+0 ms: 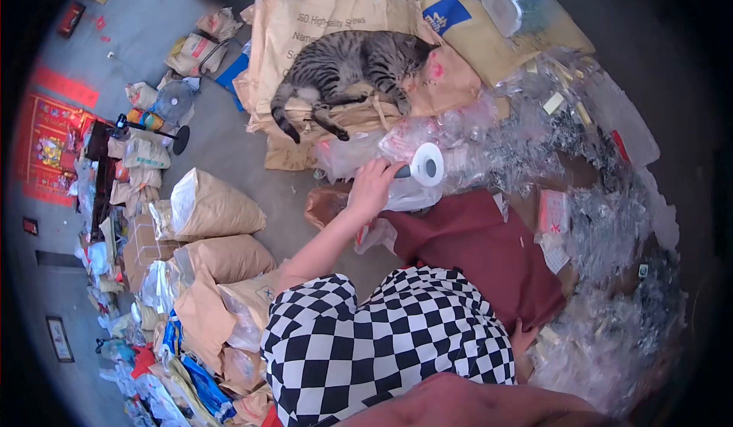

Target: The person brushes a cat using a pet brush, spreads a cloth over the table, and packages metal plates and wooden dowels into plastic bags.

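Currently, holding step: left hand (372,189) closed round dark handle (402,172) of white round-headed tool (427,149), beyond maroon cloth (481,251); right hand (522,341) by cloth's near edge, grip unclear. Moving tool calls for steady wrist.

We wore a loose, softly creased garment (382,335) in black-and-white checks; our left hand (372,186) and right hand (522,339) were bare.
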The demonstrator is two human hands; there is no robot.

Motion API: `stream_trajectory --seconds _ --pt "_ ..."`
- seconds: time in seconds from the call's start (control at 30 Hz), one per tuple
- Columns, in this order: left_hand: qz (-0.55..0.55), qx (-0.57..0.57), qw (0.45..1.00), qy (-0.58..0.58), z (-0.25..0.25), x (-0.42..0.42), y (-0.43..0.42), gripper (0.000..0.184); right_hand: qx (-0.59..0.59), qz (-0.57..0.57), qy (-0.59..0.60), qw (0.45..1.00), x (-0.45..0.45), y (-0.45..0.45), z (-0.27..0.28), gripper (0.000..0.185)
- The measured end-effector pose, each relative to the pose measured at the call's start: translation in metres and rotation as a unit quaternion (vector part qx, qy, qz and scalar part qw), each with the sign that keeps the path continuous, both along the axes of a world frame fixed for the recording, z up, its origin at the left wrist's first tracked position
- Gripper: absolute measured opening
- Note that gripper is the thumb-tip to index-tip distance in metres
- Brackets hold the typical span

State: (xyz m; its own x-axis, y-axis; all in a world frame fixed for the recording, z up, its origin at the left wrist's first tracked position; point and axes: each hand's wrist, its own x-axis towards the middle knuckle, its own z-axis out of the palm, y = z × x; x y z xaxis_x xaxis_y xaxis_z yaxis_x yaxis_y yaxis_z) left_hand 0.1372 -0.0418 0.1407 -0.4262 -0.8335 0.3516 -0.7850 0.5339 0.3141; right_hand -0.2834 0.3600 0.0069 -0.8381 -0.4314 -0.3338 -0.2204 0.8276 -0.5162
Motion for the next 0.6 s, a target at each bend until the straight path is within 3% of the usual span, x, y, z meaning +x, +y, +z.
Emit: stream_trajectory --seconds 0.1,0.3,0.33,0.37,0.4,0.47,0.5,0.57,0.6 --pt "-0.037 0.047 0.998 0.011 -0.020 -0.013 0.009 0.048 -0.079 0.017 0.077 0.994 -0.002 0.009 -0.023 0.060" --pt "-0.051 0.141 0.983 0.105 -0.054 -0.060 0.017 0.042 -0.099 -0.001 0.109 0.989 0.002 0.007 -0.022 0.055" --pt "-0.018 0.278 0.932 0.231 -0.066 -0.068 0.013 0.040 -0.093 -0.006 0.113 0.989 0.001 0.006 -0.023 0.053" --pt "0.023 0.408 0.847 0.342 -0.074 -0.075 0.012 0.039 -0.055 -0.011 0.120 0.991 0.002 0.006 -0.021 0.052" --pt "0.009 0.422 0.843 0.333 -0.075 -0.080 0.012 0.039 -0.019 -0.013 0.124 0.992 0.001 0.006 -0.020 0.051" --pt "-0.008 0.604 0.626 0.493 -0.072 -0.087 0.008 0.037 0.022 -0.048 0.137 0.989 0.006 0.003 -0.017 0.048" --pt "-0.014 0.613 0.624 0.485 -0.072 -0.091 0.010 0.037 0.028 -0.060 0.138 0.988 0.005 0.004 -0.018 0.048" --pt "-0.020 0.660 0.521 0.541 -0.073 -0.100 0.015 0.035 0.010 -0.042 0.147 0.988 0.003 0.006 -0.022 0.049" --pt "-0.024 0.666 0.519 0.536 -0.072 -0.104 0.017 0.035 -0.013 -0.044 0.133 0.990 0.005 0.004 -0.016 0.050"
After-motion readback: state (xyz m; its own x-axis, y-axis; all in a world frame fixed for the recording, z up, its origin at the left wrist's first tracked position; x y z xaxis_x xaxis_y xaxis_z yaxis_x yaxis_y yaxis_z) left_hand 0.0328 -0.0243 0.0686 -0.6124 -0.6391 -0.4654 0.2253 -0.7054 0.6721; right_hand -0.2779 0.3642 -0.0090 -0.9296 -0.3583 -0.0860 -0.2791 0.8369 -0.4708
